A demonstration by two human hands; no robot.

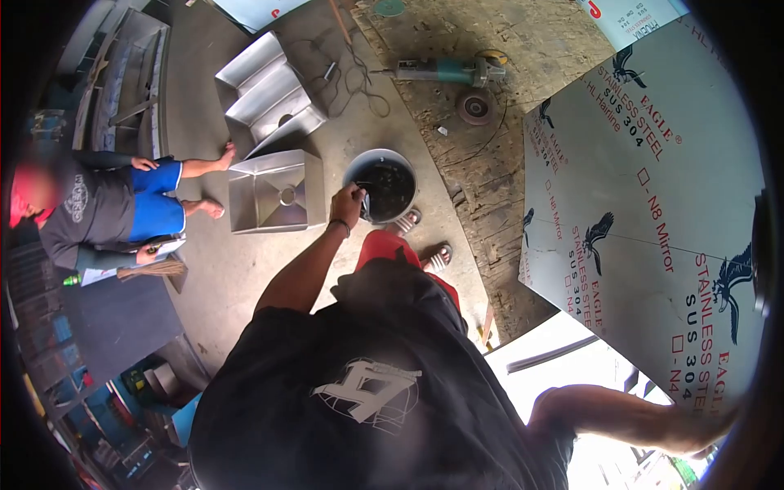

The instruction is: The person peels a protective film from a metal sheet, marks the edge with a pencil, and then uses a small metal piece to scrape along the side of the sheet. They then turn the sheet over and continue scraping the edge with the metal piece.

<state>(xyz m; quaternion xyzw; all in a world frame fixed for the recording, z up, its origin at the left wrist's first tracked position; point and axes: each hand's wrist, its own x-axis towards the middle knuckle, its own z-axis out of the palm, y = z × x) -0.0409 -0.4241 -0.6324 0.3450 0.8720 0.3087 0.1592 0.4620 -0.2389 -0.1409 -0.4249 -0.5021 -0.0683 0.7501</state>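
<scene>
Steel sinks (260, 193): two; bucket (382, 153): one, left hand (349, 205) at rim; grinder (441, 70): one

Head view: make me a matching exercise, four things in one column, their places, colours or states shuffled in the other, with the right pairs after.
1. Grinder
2. Left hand
3. Sheet
4. Bucket

A. At the bucket's rim
B. Round, dark inside
C. Lying on the wood
D. Pale, with red and black print

Pairs: 1-C, 2-A, 3-D, 4-B
</scene>
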